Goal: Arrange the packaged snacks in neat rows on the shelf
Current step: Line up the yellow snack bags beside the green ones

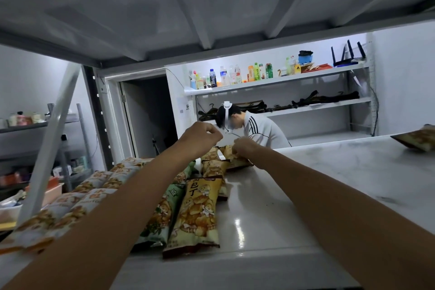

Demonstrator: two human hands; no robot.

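Observation:
Snack packets lie in rows on the white shelf (294, 195): white-and-orange packets (77, 205) at the left, a green packet (162, 216) partly under my left forearm, and a yellow packet (200, 214) nearest me. More yellow packets (213, 167) continue toward the back. My right hand (244, 148) grips the far yellow packet (237, 162) at the back of the row. My left hand (200, 136) hovers just above the back packets with fingers curled and pinched; whether it holds a packet edge is unclear. A lone packet (419, 139) lies at the far right.
The shelf above (211, 7) hangs low overhead, and a white diagonal brace (51, 139) crosses at the left. Behind the shelf a person in a grey jacket (261, 129) bends over. Wall shelves with bottles (235, 75) stand at the back, and cluttered racks at the left.

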